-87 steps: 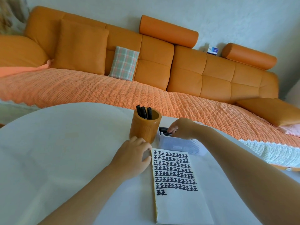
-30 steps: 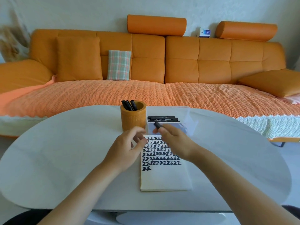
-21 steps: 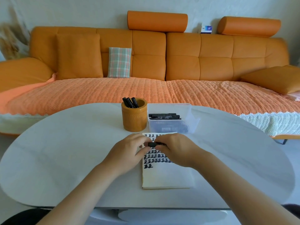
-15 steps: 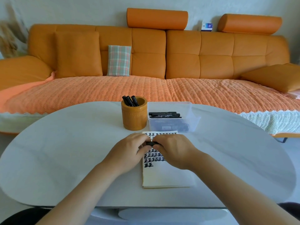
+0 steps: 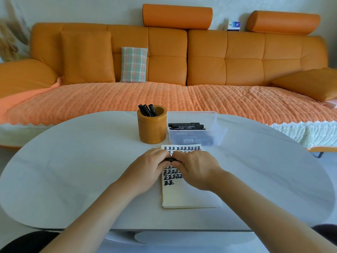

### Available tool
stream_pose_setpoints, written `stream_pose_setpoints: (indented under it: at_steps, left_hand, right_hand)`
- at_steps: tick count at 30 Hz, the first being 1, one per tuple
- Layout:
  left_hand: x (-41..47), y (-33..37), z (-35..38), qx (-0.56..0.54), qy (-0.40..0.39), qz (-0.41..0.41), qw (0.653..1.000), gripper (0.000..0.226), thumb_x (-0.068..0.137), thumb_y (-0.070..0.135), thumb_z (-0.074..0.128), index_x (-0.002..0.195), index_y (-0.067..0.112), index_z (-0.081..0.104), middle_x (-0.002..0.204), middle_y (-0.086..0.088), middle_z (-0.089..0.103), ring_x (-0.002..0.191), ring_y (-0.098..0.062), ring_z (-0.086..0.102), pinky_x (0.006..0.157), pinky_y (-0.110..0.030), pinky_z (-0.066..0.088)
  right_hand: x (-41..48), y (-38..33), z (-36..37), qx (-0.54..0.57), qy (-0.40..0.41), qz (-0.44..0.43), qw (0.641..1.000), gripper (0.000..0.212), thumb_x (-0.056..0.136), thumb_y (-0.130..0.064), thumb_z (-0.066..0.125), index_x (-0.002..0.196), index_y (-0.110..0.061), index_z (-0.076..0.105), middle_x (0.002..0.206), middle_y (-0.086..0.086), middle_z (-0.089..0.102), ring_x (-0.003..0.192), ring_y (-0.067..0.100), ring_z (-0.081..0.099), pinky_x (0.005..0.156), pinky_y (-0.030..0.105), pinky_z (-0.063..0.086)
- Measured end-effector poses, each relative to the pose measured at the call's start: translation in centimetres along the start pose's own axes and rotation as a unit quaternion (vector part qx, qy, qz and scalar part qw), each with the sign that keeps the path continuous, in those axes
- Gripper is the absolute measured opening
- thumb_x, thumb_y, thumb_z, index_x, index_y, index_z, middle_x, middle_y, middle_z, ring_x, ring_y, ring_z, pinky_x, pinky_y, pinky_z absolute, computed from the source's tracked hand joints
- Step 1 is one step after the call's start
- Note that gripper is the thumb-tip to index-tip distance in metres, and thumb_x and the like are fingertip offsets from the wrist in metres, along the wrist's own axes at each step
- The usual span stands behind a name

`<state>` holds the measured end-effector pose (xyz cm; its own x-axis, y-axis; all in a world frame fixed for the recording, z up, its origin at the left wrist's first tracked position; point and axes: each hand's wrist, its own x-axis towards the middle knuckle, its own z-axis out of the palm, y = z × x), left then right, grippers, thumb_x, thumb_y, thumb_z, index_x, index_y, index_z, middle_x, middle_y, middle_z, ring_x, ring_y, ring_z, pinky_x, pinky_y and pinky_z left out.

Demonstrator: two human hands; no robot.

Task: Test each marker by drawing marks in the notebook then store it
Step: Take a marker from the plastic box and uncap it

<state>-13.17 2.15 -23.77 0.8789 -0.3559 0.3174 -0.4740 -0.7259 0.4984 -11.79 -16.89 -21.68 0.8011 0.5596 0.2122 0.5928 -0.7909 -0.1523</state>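
A black marker (image 5: 170,159) lies crosswise between my two hands above the notebook (image 5: 187,194). My left hand (image 5: 145,170) grips its left end and my right hand (image 5: 197,168) grips its right end; only a short middle piece shows. The notebook page carries rows of black marks, partly covered by my hands. Behind it, an orange cup (image 5: 152,127) holds three black markers (image 5: 147,110). A clear plastic box (image 5: 195,136) to the cup's right holds several more black markers (image 5: 186,125).
The white oval table (image 5: 73,161) bears everything. An orange sofa (image 5: 182,57) with a plaid cushion (image 5: 134,64) and an orange knitted throw runs along the wall behind the table.
My right hand took a marker from the clear box and brought it down over the notebook. My left hand came off the page and closed on the marker's other end.
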Motion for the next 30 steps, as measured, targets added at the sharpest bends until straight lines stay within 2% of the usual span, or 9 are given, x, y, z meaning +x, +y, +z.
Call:
stream_pose_setpoints:
  at_steps: [4, 9, 12, 17, 21, 23, 26, 28, 30]
  left_hand:
    - [0.0, 0.0, -0.2, 0.0, 0.011, 0.014, 1.0, 0.017, 0.1, 0.028, 0.047, 0.113, 0.025, 0.058, 0.108, 0.01, 0.059, 0.098, -0.005, 0.052, 0.08, -0.027, 0.049]
    - [0.1, 0.0, -0.2, 0.033, 0.031, 0.027, 0.999, 0.017, 0.098, 0.029, 0.052, 0.11, 0.02, 0.059, 0.107, 0.008, 0.059, 0.099, -0.006, 0.052, 0.078, -0.027, 0.05]
    - [0.0, 0.4, -0.2, 0.001, 0.047, 0.026, 0.999, 0.018, 0.097, 0.027, 0.054, 0.113, 0.022, 0.06, 0.105, 0.014, 0.057, 0.099, -0.004, 0.053, 0.077, -0.017, 0.047]
    - [0.1, 0.4, -0.2, -0.013, 0.026, 0.032, 0.999, 0.017, 0.097, 0.026, 0.053, 0.111, 0.021, 0.062, 0.103, 0.01, 0.061, 0.097, -0.004, 0.052, 0.077, -0.022, 0.045]
    - [0.0, 0.4, -0.3, -0.011, 0.037, 0.03, 0.999, 0.012, 0.097, 0.024, 0.055, 0.107, 0.025, 0.061, 0.095, 0.018, 0.056, 0.093, 0.002, 0.051, 0.072, -0.012, 0.039]
    - [0.0, 0.3, -0.4, -0.007, 0.036, 0.028, 0.999, 0.009, 0.097, 0.025, 0.055, 0.104, 0.025, 0.061, 0.091, 0.019, 0.053, 0.091, 0.002, 0.05, 0.069, -0.012, 0.038]
    - [-0.1, -0.2, -0.4, 0.013, 0.032, 0.022, 0.999, 0.012, 0.097, 0.028, 0.054, 0.105, 0.023, 0.061, 0.098, 0.013, 0.057, 0.092, -0.003, 0.051, 0.072, -0.017, 0.042]
    - [-0.3, -0.6, -0.5, 0.022, 0.041, 0.01, 0.999, 0.014, 0.096, 0.03, 0.054, 0.107, 0.023, 0.06, 0.103, 0.013, 0.058, 0.094, -0.004, 0.051, 0.074, -0.017, 0.044]
    - [-0.5, -1.1, -0.7, 0.027, 0.056, -0.006, 0.998, 0.013, 0.096, 0.031, 0.055, 0.107, 0.025, 0.059, 0.102, 0.016, 0.056, 0.093, -0.003, 0.052, 0.072, -0.015, 0.043]
  right_hand:
    - [-0.1, 0.0, -0.1, -0.014, 0.002, -0.01, 1.0, 0.03, 0.104, -0.043, 0.031, 0.104, -0.025, 0.055, 0.08, -0.001, 0.065, 0.066, 0.025, 0.051, 0.055, 0.034, 0.035]
    - [0.1, 0.0, -0.5, 0.011, -0.025, -0.024, 0.999, 0.023, 0.104, -0.032, 0.038, 0.088, -0.019, 0.049, 0.077, -0.003, 0.057, 0.067, 0.024, 0.051, 0.059, 0.033, 0.031]
    - [0.1, 0.1, -0.9, -0.029, -0.005, -0.03, 0.999, 0.024, 0.103, -0.034, 0.037, 0.094, -0.018, 0.053, 0.081, -0.001, 0.063, 0.068, 0.026, 0.053, 0.058, 0.036, 0.034]
    - [-0.2, 0.0, -0.7, -0.03, -0.012, -0.012, 0.999, 0.026, 0.104, -0.041, 0.033, 0.104, -0.023, 0.052, 0.083, 0.001, 0.065, 0.067, 0.027, 0.048, 0.054, 0.034, 0.033]
    - [-0.1, 0.6, -0.4, -0.036, 0.016, -0.042, 0.998, 0.031, 0.103, -0.045, 0.031, 0.105, -0.025, 0.055, 0.078, 0.001, 0.066, 0.062, 0.026, 0.048, 0.053, 0.035, 0.034]
    - [0.0, 0.7, -0.4, -0.028, 0.022, -0.048, 0.998, 0.035, 0.102, -0.048, 0.032, 0.108, -0.025, 0.057, 0.079, 0.0, 0.068, 0.064, 0.025, 0.053, 0.056, 0.035, 0.037]
    - [-0.2, 0.7, -0.6, -0.003, 0.013, -0.017, 1.0, 0.045, 0.096, -0.056, 0.04, 0.129, -0.027, 0.045, 0.084, 0.001, 0.07, 0.074, 0.024, 0.06, 0.062, 0.034, 0.042]
    - [-0.5, 0.9, -1.0, 0.048, -0.012, 0.002, 0.999, 0.037, 0.097, -0.041, 0.044, 0.129, -0.026, 0.034, 0.075, -0.001, 0.063, 0.066, 0.021, 0.055, 0.061, 0.034, 0.039]
    - [-0.9, 1.1, -1.7, 0.132, -0.034, 0.018, 0.991, 0.026, 0.094, -0.016, 0.041, 0.117, -0.026, 0.033, 0.069, 0.0, 0.053, 0.061, 0.019, 0.047, 0.058, 0.038, 0.038]
